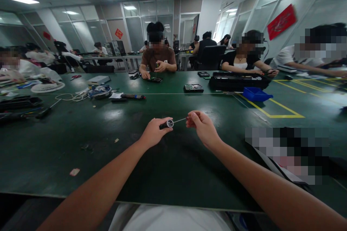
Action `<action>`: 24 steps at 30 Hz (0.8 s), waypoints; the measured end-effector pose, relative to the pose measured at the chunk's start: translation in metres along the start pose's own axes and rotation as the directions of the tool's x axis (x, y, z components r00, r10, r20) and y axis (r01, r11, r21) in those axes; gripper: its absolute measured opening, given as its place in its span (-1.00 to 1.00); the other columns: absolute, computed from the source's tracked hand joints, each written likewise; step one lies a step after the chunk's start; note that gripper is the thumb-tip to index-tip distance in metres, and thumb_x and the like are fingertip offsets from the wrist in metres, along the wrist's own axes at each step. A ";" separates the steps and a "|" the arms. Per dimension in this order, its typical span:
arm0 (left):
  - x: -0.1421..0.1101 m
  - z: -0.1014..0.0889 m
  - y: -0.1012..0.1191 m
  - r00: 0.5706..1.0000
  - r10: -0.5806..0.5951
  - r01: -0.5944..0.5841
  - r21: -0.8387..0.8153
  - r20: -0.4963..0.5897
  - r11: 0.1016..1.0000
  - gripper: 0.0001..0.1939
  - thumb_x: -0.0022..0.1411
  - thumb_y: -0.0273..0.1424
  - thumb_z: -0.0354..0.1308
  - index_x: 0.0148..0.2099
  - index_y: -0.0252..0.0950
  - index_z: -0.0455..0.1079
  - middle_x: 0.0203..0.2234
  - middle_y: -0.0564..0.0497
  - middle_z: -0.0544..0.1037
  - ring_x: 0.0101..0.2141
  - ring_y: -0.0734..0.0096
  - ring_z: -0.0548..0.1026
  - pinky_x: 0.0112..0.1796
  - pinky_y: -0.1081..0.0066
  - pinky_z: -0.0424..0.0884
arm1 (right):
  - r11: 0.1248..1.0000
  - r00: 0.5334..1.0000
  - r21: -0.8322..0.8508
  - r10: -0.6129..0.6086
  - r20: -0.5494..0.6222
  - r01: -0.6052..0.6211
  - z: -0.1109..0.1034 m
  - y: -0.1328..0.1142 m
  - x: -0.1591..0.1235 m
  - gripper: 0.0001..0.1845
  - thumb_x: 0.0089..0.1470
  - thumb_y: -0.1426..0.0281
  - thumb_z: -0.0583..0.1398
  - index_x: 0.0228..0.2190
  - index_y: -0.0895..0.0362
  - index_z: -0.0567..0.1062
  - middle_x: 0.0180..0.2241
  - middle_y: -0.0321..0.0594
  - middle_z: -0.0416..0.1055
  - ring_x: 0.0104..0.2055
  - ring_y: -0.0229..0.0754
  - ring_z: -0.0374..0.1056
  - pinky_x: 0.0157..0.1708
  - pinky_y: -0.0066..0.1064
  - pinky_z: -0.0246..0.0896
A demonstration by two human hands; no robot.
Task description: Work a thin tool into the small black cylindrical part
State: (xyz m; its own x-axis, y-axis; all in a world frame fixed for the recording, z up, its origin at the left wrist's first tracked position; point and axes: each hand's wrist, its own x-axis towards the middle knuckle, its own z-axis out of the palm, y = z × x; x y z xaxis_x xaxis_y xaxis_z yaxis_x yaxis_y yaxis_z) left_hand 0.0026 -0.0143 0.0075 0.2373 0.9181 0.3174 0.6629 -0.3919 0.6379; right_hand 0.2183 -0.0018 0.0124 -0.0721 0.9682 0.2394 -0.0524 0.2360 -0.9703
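Both my arms stretch out over a dark green table [173, 166]. My left hand [154, 132] is closed on a small black cylinder with a silver ring at its end [168, 123]. My right hand [202, 126] is closed in a pinch on the end of a thin metal rod [179, 120], possibly a small screwdriver. The rod's tip meets the silver ring of the cylinder. Both hands are held just above the table's middle.
Across the table sit several people at work, one with a screwdriver over a small device [155, 79]. A hard drive [193, 88], a black tray [238, 81], a blue bin [256, 94], a white fan [47, 87] and cables [73, 96] lie farther back. Yellow tape lines [271, 110] mark the right side.
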 end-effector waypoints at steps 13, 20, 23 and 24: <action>-0.001 -0.003 0.005 1.000 0.002 -0.002 0.020 -0.002 1.000 -0.60 0.15 -0.36 0.30 0.07 -0.11 0.48 -0.06 -0.03 0.57 -0.03 0.14 0.46 0.04 0.14 0.28 | 0.962 0.993 -0.247 -0.112 0.022 0.114 0.002 -0.011 -0.008 -0.71 0.21 0.15 0.10 -0.22 0.12 0.42 -0.36 -0.17 0.51 -0.34 -0.15 0.46 -0.25 -0.26 0.38; -0.001 -0.002 0.002 1.000 0.027 -0.027 -0.003 0.015 1.000 -0.60 0.14 -0.37 0.31 0.06 -0.12 0.48 -0.05 -0.03 0.56 -0.02 0.15 0.45 0.05 0.13 0.27 | 0.884 0.994 -0.455 -0.092 0.055 0.107 -0.005 -0.022 -0.008 -0.66 0.14 0.09 0.18 -0.38 0.12 0.49 -0.55 -0.26 0.46 -0.50 -0.20 0.37 -0.44 -0.35 0.24; -0.001 -0.002 0.002 1.000 0.025 -0.025 0.004 0.007 1.000 -0.59 0.14 -0.37 0.31 0.07 -0.10 0.48 -0.05 -0.02 0.56 -0.03 0.14 0.45 0.03 0.14 0.28 | 0.834 0.991 -0.535 -0.123 0.056 0.133 -0.006 -0.026 -0.011 -0.67 0.12 0.09 0.19 -0.42 0.11 0.49 -0.58 -0.27 0.44 -0.54 -0.19 0.34 -0.52 -0.37 0.17; -0.002 -0.002 0.001 1.000 0.022 -0.022 0.007 0.006 1.000 -0.59 0.14 -0.37 0.31 0.07 -0.10 0.48 -0.05 -0.01 0.56 -0.04 0.14 0.46 0.03 0.14 0.28 | 0.830 0.986 -0.532 -0.148 0.072 0.164 -0.006 -0.026 -0.012 -0.70 0.14 0.13 0.18 -0.38 0.10 0.49 -0.54 -0.25 0.47 -0.50 -0.17 0.37 -0.49 -0.36 0.20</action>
State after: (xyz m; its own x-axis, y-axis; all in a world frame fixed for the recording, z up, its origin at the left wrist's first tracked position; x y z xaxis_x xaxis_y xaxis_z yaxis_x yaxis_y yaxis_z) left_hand 0.0019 -0.0163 0.0091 0.2563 0.9095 0.3273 0.6622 -0.4118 0.6260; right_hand 0.2263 -0.0189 0.0346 -0.1355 0.9141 0.3823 0.4749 0.3986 -0.7846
